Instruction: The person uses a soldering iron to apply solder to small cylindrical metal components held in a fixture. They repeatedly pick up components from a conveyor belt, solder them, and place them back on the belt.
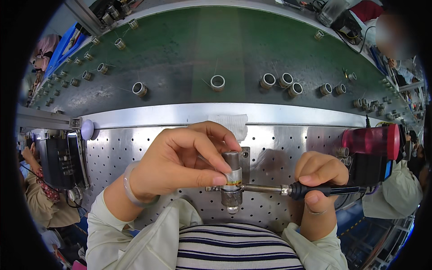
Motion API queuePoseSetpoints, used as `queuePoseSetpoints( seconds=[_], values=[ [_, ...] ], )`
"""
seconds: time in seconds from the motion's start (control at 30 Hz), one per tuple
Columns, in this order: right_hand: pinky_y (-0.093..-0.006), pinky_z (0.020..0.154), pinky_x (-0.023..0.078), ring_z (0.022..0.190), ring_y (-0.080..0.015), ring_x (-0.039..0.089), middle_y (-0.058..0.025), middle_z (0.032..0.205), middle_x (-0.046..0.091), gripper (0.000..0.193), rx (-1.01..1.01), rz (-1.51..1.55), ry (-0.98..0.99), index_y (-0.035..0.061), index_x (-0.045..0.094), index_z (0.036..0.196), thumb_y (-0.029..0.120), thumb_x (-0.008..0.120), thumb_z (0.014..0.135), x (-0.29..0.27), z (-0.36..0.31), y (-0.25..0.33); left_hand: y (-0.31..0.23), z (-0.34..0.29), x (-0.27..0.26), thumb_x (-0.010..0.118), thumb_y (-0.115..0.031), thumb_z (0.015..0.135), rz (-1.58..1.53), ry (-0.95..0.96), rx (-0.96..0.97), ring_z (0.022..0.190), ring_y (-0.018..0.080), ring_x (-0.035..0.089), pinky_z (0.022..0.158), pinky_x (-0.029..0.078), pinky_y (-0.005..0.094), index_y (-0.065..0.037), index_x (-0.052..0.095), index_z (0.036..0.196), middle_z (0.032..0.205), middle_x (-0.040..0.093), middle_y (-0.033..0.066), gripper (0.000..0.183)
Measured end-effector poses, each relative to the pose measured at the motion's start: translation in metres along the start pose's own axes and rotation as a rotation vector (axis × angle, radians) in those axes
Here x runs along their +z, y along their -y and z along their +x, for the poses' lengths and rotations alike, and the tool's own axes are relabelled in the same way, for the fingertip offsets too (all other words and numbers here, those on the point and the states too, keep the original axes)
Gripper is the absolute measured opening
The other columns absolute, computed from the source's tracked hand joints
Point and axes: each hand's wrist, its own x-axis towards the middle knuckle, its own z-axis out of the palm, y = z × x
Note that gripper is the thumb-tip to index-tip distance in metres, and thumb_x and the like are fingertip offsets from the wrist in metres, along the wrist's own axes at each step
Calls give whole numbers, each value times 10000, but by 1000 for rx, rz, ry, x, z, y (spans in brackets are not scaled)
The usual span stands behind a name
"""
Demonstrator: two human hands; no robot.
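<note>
Two bare hands: one left hand (175, 157) and one right hand (321, 171). One handheld tool (302, 191), one metal post (231, 157) and, around it, one pale sleeve (233, 174). One bracelet (126, 180). One perforated metal plate (114, 155), its holes too many to count. One white paper strip (235, 125), one lavender knob (87, 129), one red container (371, 141). One green belt (180, 54) carries metal rings: one central ring (218, 88), one to its left, three clustered rightward, two farther right; those massed at both ends are too small to count.
</note>
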Motion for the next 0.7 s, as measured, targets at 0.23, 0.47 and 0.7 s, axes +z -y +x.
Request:
queuePoseSetpoints(
  seconds=[0.23,0.47,0.7],
  values=[
    [-274,504,426,544,-203,562,-113,666,621,222,0,-15,1,-28,624,823,12,756,649,0,0,1,2,1,1,772,55,648,27,20,16,1054,240,563,996,402,357,-46,690,770,1120,545,188,179],
    [-274,497,430,531,-207,564,-114,657,620,227,-17,-42,8,-27,625,815,22,763,642,-2,1,1,-2,0,4,713,98,715,50,109,-35,1170,215,484,861,524,275,-27,678,817,1203,479,130,165],
    [-280,496,435,533,-212,569,-117,655,617,224,-48,-72,15,-28,629,800,36,774,641,-4,0,1,2,0,10,751,44,654,63,11,24,1023,241,545,918,450,377,-63,667,730,1105,539,189,155]
  ],
)
